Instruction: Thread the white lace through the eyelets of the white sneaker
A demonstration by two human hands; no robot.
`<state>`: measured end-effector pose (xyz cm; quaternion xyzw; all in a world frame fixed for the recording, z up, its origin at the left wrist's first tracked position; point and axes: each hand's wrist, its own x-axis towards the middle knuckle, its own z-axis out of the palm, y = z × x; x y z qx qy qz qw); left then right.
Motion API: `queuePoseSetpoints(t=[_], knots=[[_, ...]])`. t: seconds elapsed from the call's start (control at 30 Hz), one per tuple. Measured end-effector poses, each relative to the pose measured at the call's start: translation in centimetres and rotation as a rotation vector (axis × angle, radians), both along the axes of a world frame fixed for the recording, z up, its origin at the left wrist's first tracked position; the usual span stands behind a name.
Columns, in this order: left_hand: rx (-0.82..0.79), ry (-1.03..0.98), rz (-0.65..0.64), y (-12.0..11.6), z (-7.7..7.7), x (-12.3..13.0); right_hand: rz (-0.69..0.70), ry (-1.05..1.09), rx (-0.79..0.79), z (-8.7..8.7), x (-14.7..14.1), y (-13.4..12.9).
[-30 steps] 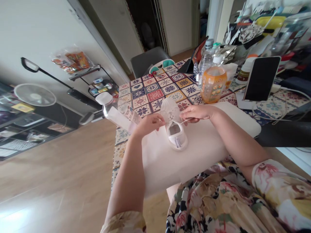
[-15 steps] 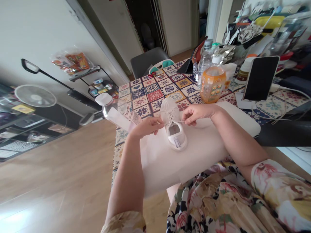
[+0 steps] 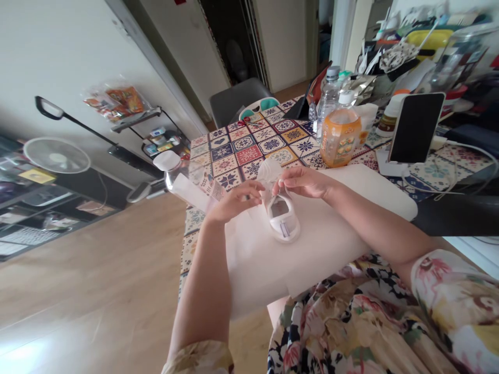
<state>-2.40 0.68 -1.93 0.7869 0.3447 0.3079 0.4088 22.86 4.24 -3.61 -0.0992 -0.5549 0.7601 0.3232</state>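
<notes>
A white lace-up shoe (image 3: 286, 231) rests on a white sheet (image 3: 257, 270), its heel towards me and its toe pointing away. Over the shoe's tongue, my right hand (image 3: 304, 182) pinches a white shoelace (image 3: 281, 187) between thumb and fingers. Just left of the shoe is my left hand (image 3: 239, 200), its fingers bent and a gap showing between thumb and forefinger; I see no lace held in it. Both hands partly cover the lacing and the front of the shoe.
A patterned tablecloth (image 3: 249, 155) covers the table. Left of my left hand lies a clear white-capped bottle (image 3: 168, 163). An orange-labelled bottle (image 3: 340, 137), a water bottle (image 3: 329, 96) and a phone (image 3: 417, 127) on a stand are at right. Red scissors (image 3: 245, 121) lie far back.
My right hand has moved left over the shoe, drawing the lace up. My left hand, which pinched a lace at the shoe's side, has loosened its fingers. The shoe stays in place.
</notes>
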Motion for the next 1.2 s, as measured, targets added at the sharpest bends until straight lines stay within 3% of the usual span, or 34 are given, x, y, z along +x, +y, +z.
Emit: queuePoseSetpoints(t=[0.13,0.3,0.53,0.7,0.9,1.2], knots=[[0.001,-0.171,-0.037,-0.3,-0.3,1.0,-0.093,0.077,-0.072,-0.4,-0.8,-0.2],[-0.109,-0.400,-0.081,-0.3,-1.9,2.4,-0.164,0.117,-0.154,-0.4,-1.3,-0.3],[-0.116,-0.650,0.052,-0.3,-2.5,4.3,-0.203,0.027,-0.132,-0.4,-1.5,-0.7],[-0.153,-0.637,0.172,-0.5,-2.2,4.9,-0.266,-0.020,-0.094,-0.5,-1.8,-0.9],[-0.176,-0.602,0.253,-0.8,-2.0,5.3,-0.410,-0.082,0.094,-0.1,-1.8,-1.7],[-0.227,-0.546,0.340,-1.1,-1.2,6.0,-0.382,-0.147,0.229,0.6,-1.7,-2.5]])
